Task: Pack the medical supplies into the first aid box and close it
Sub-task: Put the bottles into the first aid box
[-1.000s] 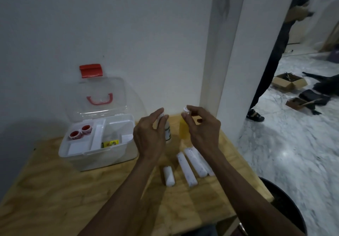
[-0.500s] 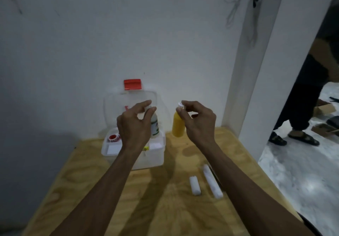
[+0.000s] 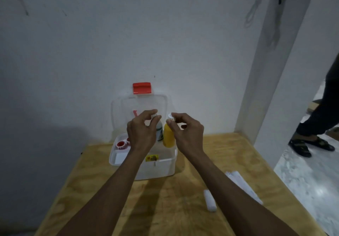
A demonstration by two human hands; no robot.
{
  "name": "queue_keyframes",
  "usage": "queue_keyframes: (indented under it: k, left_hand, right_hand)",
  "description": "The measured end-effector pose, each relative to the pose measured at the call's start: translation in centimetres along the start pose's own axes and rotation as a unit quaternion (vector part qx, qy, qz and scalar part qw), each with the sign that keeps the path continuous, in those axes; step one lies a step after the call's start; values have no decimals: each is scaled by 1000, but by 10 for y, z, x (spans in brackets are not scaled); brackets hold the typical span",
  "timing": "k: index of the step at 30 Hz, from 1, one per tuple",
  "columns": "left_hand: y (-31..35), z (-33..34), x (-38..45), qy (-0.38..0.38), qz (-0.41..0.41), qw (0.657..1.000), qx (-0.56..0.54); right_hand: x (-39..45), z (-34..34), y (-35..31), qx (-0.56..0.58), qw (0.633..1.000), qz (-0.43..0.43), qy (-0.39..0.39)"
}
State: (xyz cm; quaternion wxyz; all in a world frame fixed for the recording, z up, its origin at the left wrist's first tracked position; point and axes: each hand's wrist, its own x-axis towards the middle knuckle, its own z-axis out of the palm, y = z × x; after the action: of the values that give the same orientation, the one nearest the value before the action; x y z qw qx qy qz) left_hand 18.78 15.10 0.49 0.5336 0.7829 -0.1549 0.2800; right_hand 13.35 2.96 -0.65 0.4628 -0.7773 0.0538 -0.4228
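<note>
The first aid box (image 3: 161, 167) is white with a clear lid (image 3: 126, 110) standing open against the wall, a red latch (image 3: 141, 88) at its top. My left hand (image 3: 142, 134) grips a white bottle (image 3: 159, 132) by its cap over the box. My right hand (image 3: 187, 133) pinches the cap of a yellow bottle (image 3: 168, 136), held upright beside the white one above the box's right side. Red-and-white tape rolls (image 3: 121, 144) lie in the box's left compartment. White gauze rolls (image 3: 210, 200) lie on the wooden table (image 3: 88, 189), right of my right forearm.
Longer white rolls (image 3: 242, 182) lie near the table's right edge. A white pillar (image 3: 271, 81) stands at the back right corner. A person's legs in sandals (image 3: 311, 142) stand on the marble floor beyond it. The wall is right behind the box.
Both hands lifted the two bottles off the table and carried them left, from beside the box to above it. The yellow bottle now hangs over the box's right side.
</note>
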Motion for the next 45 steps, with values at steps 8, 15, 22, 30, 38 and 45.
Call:
queue_keyframes:
  k: [8,15,22,30,38,45]
  left_hand:
    - [-23,18,-5,-49,-31,998,-2]
    - [-35,22,-9,-95,-38,995,4]
    - [-38,21,-9,-153,-39,987,25]
    - [-42,17,-8,-178,-33,982,56]
    - [-42,6,-10,-186,-24,981,47]
    - [-37,0,-12,-194,-27,978,67]
  right_hand:
    - [-17,4,21,-7,1000,13,-9]
    - [-26,7,25,-14,999,24,-43]
    - [-31,13,33,-61,996,16,-57]
    - [-30,14,42,-104,989,45,-97]
    - [-34,4,34,-73,991,57,-97]
    - [-36,2,26,-53,990,80,-99]
